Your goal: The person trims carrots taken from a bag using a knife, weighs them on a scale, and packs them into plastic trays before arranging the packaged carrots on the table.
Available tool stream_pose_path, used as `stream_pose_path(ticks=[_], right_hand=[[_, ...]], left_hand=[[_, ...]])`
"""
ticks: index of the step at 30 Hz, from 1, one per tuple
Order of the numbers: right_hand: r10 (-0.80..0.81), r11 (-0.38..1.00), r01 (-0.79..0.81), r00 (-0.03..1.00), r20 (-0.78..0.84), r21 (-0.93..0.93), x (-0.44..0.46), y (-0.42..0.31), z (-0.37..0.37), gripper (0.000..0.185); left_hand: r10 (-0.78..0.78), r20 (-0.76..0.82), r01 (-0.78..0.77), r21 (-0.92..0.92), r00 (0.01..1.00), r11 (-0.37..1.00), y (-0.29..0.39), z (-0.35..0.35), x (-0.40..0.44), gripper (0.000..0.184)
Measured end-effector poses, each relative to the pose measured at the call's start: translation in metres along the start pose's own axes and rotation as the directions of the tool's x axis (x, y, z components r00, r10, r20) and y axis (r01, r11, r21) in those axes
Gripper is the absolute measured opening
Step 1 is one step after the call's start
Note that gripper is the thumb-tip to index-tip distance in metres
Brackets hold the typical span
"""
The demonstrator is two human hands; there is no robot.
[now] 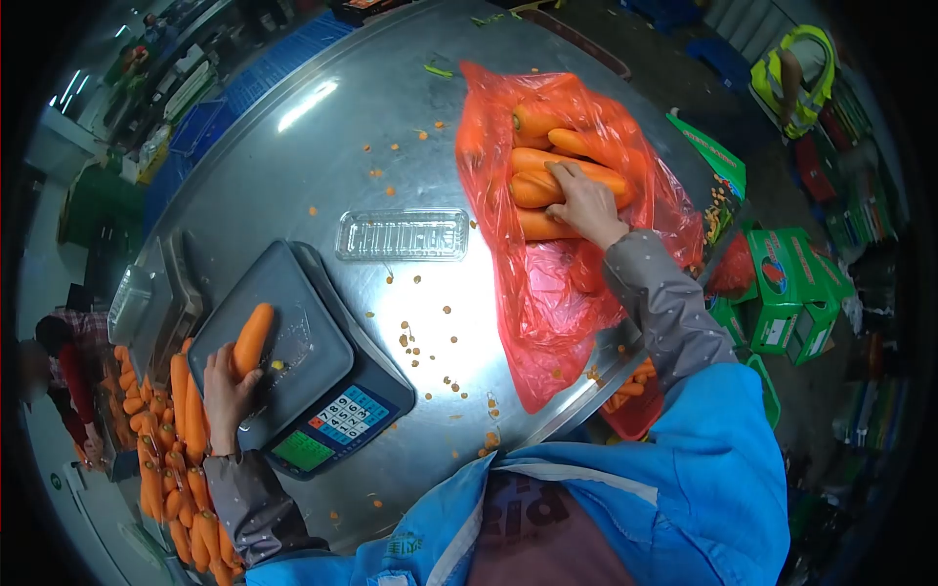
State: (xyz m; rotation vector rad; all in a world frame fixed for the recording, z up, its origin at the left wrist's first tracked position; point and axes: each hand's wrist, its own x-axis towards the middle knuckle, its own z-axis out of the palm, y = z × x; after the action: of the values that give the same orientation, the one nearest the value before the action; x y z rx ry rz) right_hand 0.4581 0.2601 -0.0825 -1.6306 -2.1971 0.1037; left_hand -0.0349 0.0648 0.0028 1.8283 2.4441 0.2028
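Note:
My left hand point(230, 396) is closed around the lower end of a carrot point(255, 334), above the dark platform of a weighing scale point(303, 347). Several loose carrots lie in a pile point(171, 469) beside and below that hand. On the other side, my right hand point(586, 205) reaches into an opened red plastic bag point(562, 322) of large carrots. Its fingers and thumb are curled over one carrot point(535, 188) in the bag. A clear plastic tray point(402, 234) lies on the metal table between the scale and the bag.
Small carrot slices are scattered over the metal table point(391, 127). Clear containers point(132, 303) are stacked past the scale. Green boxes point(782, 283) stand on the floor at right. A person in a yellow vest point(801, 83) is at the far right; another person point(78, 361) is at left.

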Motion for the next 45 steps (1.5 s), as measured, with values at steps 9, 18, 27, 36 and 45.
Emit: stream_pose_path(ticks=[9, 18, 27, 36, 45], right_hand=[[0.060, 0.797, -0.027, 0.998, -0.035, 0.603, -0.024, -0.014, -0.028, 0.064], [-0.355, 0.467, 0.102, 0.931, 0.080, 0.878, -0.099, -0.113, -0.091, 0.053], [-0.211, 0.834, 0.192, 0.977, -0.023, 0.518, -0.118, -0.110, -0.099, 0.027], [-0.370, 0.894, 0.372, 0.927, -0.057, 0.249, -0.115, -0.137, -0.118, 0.035], [-0.016, 0.760, -0.037, 0.997, 0.076, 0.649, -0.117, -0.102, -0.054, 0.018]], left_hand=[[0.182, -0.052, -0.170, -0.660, 0.982, 0.731, 0.089, 0.001, -0.013, 0.041], [0.726, 0.455, 0.847, -0.394, 0.516, -0.356, 0.219, 0.060, -0.042, 0.050], [0.499, 0.247, 0.195, -0.968, 0.830, 0.155, 0.204, 0.062, -0.081, 0.064], [0.508, 0.085, -0.063, -0.961, 0.857, 0.268, 0.197, 0.061, -0.098, 0.060], [0.492, 0.033, 0.066, -0.997, 0.870, -0.049, 0.179, 0.049, -0.109, 0.061]])
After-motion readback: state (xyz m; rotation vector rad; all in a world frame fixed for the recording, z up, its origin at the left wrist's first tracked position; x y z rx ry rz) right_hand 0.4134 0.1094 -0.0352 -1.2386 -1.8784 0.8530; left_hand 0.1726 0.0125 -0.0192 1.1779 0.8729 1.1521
